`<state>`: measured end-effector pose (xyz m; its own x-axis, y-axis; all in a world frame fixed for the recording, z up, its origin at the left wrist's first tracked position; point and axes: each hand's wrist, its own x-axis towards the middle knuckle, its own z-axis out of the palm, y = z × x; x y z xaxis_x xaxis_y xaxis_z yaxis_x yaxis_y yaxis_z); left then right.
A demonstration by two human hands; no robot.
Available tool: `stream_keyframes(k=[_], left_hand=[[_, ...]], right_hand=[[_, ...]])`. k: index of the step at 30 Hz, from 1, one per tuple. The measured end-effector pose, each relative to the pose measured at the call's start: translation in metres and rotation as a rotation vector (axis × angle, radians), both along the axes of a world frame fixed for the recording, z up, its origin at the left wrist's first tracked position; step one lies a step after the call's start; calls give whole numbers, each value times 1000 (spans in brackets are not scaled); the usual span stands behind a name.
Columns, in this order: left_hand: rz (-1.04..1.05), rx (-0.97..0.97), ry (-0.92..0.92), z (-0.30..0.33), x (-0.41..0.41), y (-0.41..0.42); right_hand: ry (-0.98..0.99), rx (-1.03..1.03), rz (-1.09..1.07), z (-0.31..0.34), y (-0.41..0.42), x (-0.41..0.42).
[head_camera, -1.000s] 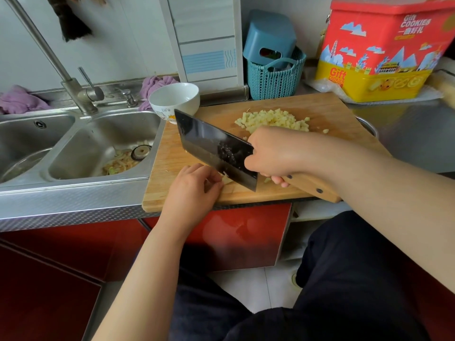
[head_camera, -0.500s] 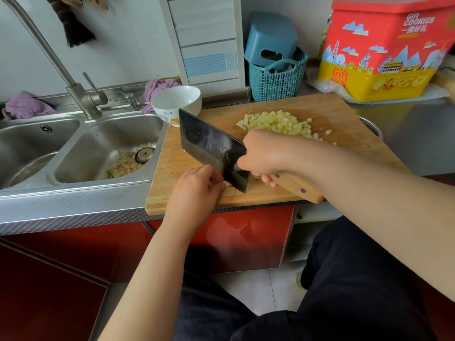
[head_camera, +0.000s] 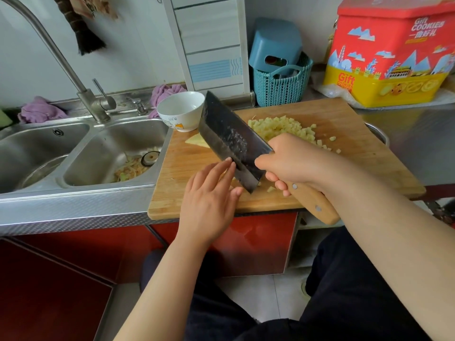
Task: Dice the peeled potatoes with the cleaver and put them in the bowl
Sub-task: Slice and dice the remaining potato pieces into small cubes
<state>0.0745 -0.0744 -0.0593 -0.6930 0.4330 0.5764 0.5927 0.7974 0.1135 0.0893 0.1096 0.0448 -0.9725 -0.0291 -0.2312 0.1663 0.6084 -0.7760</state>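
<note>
Kitchen counter (head_camera: 406,134) beside a double sink (head_camera: 103,153) is carrying a wooden cutting board (head_camera: 187,166); white bowl (head_camera: 181,110) is standing at the board's far left corner, touching it, apparently empty. Diced potato pile (head_camera: 283,127) is lying mid-board toward the far edge; one uncut wedge (head_camera: 197,140) is lying near the bowl. Right hand (head_camera: 293,161) is gripping the cleaver (head_camera: 231,141), fingers clamped round its wooden handle; long axis is running from the near right, blade pointing far-left toward the bowl. Left hand (head_camera: 209,193) is resting flat, fingers straight, tips touching the blade face. Advisable: keeping fingertips clear of the edge, cutting evenly
</note>
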Motion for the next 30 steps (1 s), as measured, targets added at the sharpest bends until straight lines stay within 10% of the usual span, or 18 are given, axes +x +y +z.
stream_keyframes(k=[30], left_hand=[[97,219,-27,38,-39,1]], right_hand=[[-45,-174,3,14,28,-2]])
